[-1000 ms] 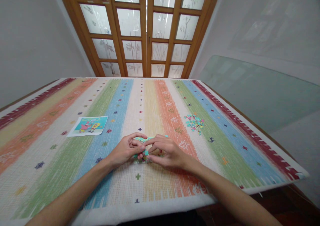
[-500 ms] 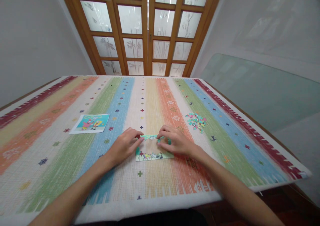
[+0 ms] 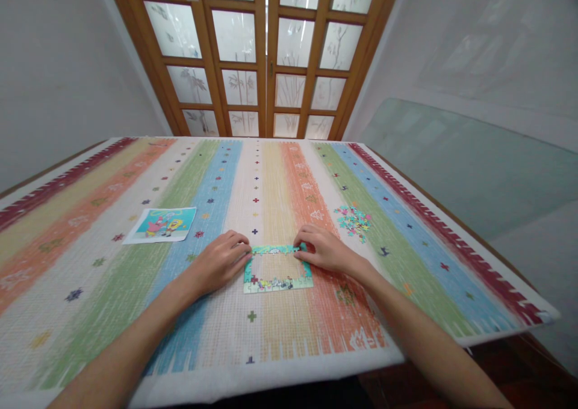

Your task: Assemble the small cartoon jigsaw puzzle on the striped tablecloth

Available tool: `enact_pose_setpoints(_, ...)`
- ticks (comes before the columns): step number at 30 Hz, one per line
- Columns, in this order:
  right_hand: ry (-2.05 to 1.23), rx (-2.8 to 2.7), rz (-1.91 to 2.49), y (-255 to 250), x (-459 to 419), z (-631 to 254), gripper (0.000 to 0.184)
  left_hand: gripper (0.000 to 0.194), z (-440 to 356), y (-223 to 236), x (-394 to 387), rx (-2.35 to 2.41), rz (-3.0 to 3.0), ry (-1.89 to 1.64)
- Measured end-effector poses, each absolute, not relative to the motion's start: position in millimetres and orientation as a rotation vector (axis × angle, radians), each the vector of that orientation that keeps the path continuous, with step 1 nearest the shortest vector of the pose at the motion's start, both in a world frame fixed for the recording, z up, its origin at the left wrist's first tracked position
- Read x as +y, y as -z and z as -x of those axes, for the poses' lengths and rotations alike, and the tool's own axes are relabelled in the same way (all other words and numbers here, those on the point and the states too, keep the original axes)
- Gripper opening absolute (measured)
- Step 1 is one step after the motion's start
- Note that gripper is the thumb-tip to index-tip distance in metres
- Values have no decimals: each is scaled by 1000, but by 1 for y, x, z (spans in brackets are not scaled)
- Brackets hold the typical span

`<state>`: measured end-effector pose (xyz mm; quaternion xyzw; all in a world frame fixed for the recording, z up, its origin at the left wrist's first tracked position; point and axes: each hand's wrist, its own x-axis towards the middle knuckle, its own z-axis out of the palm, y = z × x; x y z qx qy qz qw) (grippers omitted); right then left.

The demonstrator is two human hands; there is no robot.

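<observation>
Two far corners of the puzzle border (image 3: 275,285) on the striped cloth (image 3: 289,327) have my left hand (image 3: 220,260) and right hand (image 3: 324,249) curled at them; I can't tell whether either grips. Loose pieces (image 3: 353,221) lie right of the border.

A: Type of site?
B: Most likely a room in a home. Wooden double doors (image 3: 261,65) noted; their glass panes (image 3: 235,35) carry bamboo and branch designs.
A: Other indicators?
B: Broad striped tablecloth (image 3: 277,216), printed with small trees and crosses. On it: a cartoon picture card (image 3: 163,224), a loose heap of jigsaw pieces (image 3: 354,222), a jigsaw border (image 3: 271,286).
A: Surroundings?
B: Plain pale walls (image 3: 58,84); dark reddish floor (image 3: 510,373) below. Exact room: cannot tell.
</observation>
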<state>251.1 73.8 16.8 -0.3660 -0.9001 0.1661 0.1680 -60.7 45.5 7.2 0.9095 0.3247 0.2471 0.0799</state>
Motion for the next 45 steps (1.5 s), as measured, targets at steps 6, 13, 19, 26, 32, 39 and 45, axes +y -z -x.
enact_pose_setpoints(6, -494, -2561, 1032, -16, 74, -252, 8, 22, 61, -2, 47, 935, -2712, -646)
enact_pose_setpoints(13, -487, -2489, 1097, -25, 79, -260, 8, 32, 56, 1, 42, 878, -2716, -625)
enact_pose_setpoints(19, -680, -2396, 1171, -28, 81, -265, 14, 35, 51, 2, 37, 843, -2728, -558)
enact_pose_setpoints(26, -851, -2284, 1196, -27, 80, -261, 11, 38, 49, 5, 36, 916, -2745, -513)
enact_pose_setpoints(32, -894, -2249, 1217, -26, 79, -258, 9, 40, 45, 2, 34, 903, -2737, -546)
enact_pose_setpoints(39, -729, -2362, 1135, -24, 79, -259, 13, 39, 46, 2, 34, 909, -2740, -545)
enact_pose_setpoints(45, -643, -2408, 1117, -18, 77, -254, 11, 39, 46, 1, 33, 914, -2756, -510)
